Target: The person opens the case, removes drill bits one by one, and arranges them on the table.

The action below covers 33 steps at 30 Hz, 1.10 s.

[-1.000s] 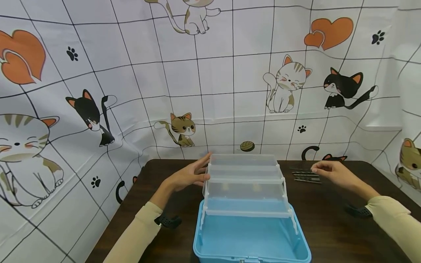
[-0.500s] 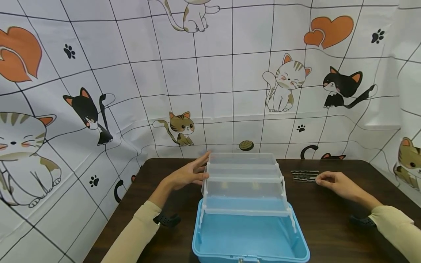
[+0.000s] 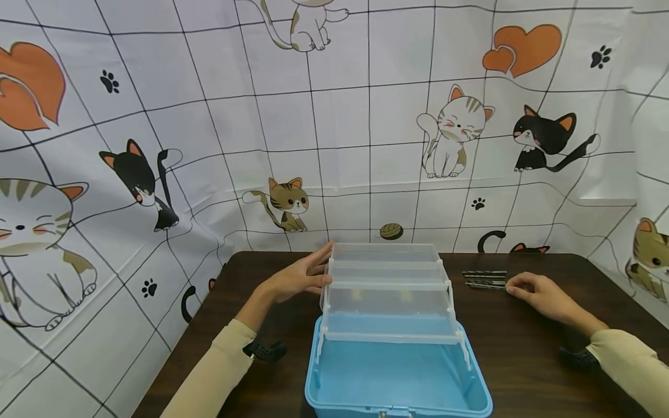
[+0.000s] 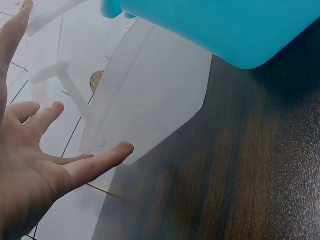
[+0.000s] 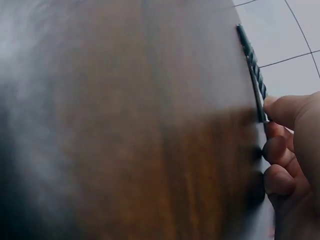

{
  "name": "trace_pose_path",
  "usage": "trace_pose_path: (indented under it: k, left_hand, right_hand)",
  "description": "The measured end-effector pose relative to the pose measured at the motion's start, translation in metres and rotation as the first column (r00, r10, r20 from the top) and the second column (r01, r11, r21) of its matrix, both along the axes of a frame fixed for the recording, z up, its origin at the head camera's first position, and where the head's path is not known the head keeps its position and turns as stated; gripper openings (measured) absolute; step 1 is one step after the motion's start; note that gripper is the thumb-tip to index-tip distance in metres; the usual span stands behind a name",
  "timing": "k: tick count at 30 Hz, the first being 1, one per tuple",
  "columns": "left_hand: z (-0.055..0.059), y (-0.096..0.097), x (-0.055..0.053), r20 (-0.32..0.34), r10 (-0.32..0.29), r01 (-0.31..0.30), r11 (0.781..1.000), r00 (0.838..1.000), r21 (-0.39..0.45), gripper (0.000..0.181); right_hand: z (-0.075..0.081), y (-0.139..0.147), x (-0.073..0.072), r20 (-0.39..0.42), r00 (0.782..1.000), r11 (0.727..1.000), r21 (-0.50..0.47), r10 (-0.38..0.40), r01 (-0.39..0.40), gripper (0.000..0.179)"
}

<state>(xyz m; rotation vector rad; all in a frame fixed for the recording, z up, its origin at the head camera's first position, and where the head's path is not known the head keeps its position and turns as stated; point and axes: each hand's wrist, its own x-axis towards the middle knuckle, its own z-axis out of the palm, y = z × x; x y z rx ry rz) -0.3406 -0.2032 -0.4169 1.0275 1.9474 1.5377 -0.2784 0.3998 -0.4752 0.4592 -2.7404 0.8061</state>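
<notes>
A blue toolbox [image 3: 397, 377] stands on the table, with its translucent tiers of trays [image 3: 392, 305] raised and leaning back. My left hand [image 3: 298, 278] is at the left side of the upper trays, fingers spread. In the left wrist view its extended thumb [image 4: 102, 165] overlaps the whitish translucent lid [image 4: 155, 90]. On the right, several dark twist drill bits [image 3: 485, 278] lie side by side on the table. The curled thumb and index finger of my right hand [image 3: 538, 296] pinch the near end of a drill bit [image 5: 252, 60].
The dark wooden table [image 3: 533, 371] runs back to a white grid-lined curtain [image 3: 345, 133] printed with cats and hearts. A toolbox latch [image 3: 397, 413] is at the front bottom edge of the view. Black bands [image 3: 265, 350] circle both wrists.
My right hand has come down and to the right, from above the drill bits to their right-hand ends. The left hand and toolbox keep their places; the head view shifts slightly.
</notes>
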Motion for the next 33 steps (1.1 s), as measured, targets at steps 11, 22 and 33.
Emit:
trace_pose_path:
  k: [11,22,33]
  left_hand:
    - [0.002,0.000,-0.002,-0.005,0.001,-0.001,1.000,1.000,-0.008,0.091]
    - [-0.002,-0.005,-0.002,-0.009,0.013,-0.013,1.000,1.000,-0.014,0.093]
    - [0.010,-0.011,0.000,-0.137,0.071,-0.082,0.994,0.988,-0.075,0.085]
  right_hand:
    - [-0.004,-0.002,0.000,-0.078,0.996,0.999,-0.016,-0.038,0.037,0.006]
    - [0.036,-0.017,0.003,-0.103,0.986,0.975,-0.192,-0.132,0.111,0.033]
    - [0.133,-0.058,0.024,-0.463,0.871,0.973,-0.220,-0.163,0.065,0.028]
